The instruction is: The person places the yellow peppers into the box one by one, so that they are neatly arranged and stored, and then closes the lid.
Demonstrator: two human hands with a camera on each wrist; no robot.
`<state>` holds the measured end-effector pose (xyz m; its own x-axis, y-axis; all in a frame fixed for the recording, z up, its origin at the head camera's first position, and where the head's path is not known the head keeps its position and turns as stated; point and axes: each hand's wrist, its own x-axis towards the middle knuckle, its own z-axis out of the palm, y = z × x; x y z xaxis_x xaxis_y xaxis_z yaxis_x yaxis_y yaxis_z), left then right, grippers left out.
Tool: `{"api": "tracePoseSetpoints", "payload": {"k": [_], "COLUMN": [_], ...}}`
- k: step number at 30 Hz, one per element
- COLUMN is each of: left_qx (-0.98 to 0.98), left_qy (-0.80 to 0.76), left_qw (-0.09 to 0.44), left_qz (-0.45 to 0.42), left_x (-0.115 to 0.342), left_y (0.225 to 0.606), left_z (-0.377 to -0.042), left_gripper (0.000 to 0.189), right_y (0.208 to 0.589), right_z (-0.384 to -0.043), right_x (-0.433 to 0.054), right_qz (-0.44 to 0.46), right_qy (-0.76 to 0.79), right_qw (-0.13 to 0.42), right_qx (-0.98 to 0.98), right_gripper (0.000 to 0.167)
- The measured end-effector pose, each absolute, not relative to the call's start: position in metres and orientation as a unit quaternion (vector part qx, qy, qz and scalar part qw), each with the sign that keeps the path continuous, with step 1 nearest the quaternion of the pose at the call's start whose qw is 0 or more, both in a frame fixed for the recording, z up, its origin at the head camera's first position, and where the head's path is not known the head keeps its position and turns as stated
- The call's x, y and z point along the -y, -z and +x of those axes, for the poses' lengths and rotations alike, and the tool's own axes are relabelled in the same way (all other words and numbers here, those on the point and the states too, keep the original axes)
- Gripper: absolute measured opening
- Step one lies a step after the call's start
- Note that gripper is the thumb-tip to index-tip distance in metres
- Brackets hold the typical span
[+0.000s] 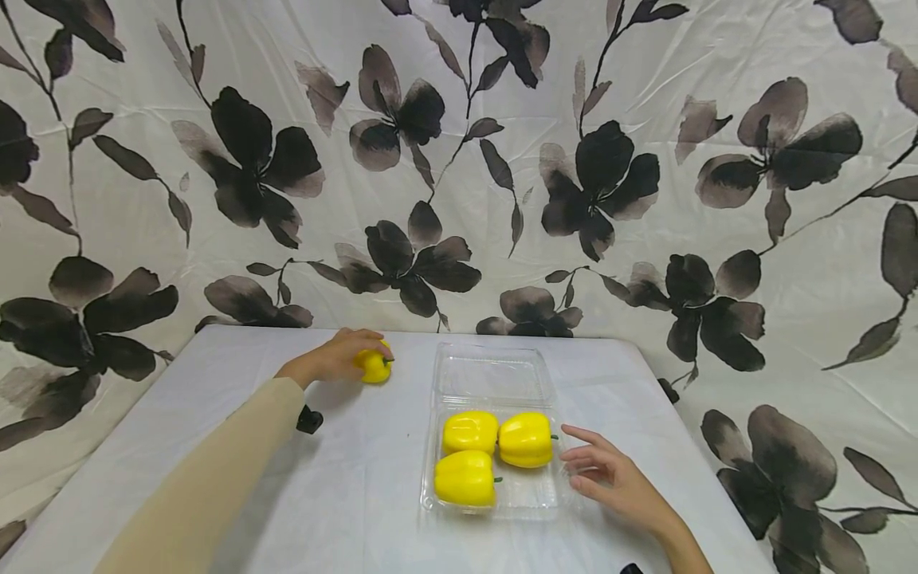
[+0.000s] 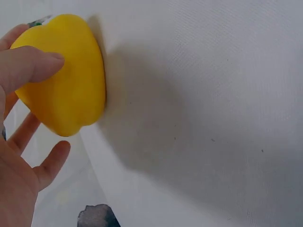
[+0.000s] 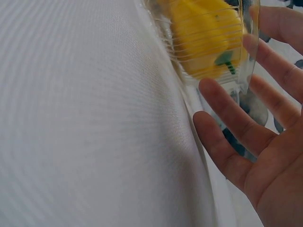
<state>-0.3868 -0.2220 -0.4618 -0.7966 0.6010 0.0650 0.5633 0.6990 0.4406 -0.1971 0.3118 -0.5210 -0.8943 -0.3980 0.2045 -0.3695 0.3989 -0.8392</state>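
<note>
At the back left of the table, my left hand grips a yellow bell pepper with a green stem. In the left wrist view, the thumb lies across this pepper and other fingers reach behind it. A clear plastic clamshell box lies with its lid folded back. Inside its base are three yellow bell peppers: one at the back left, one at the right, one at the front left. My right hand is beside the box's right wall, fingers loosely extended, holding nothing; the right wrist view shows fingertips at the wall.
The box's transparent lid lies flat toward the back of the white-covered table. Behind the table hangs a floral cloth. A small black object shows by the left wrist.
</note>
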Motion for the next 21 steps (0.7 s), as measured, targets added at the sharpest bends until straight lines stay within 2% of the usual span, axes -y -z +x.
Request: {"api": "tracePoseSetpoints", "payload": {"k": [4, 21], "left_qx": [-0.919, -0.922], "left_qy": [-0.218, -0.218], "left_qw": [0.027, 0.035], "left_qz": [0.329, 0.317], "left_x": [0.221, 0.213], "left_y": [0.46, 0.452], "left_z": [-0.383, -0.372], "left_gripper": [0.06, 0.052], "right_y": [0.521, 0.519], "right_z": [-0.198, -0.196], "right_x": [-0.311, -0.312], "right_qz": [-0.233, -0.242], "right_qy": [0.499, 0.498], "right_qw": [0.012, 0.009], "right_qx": [-0.835, -0.833], "right_gripper": [0.028, 0.027]}}
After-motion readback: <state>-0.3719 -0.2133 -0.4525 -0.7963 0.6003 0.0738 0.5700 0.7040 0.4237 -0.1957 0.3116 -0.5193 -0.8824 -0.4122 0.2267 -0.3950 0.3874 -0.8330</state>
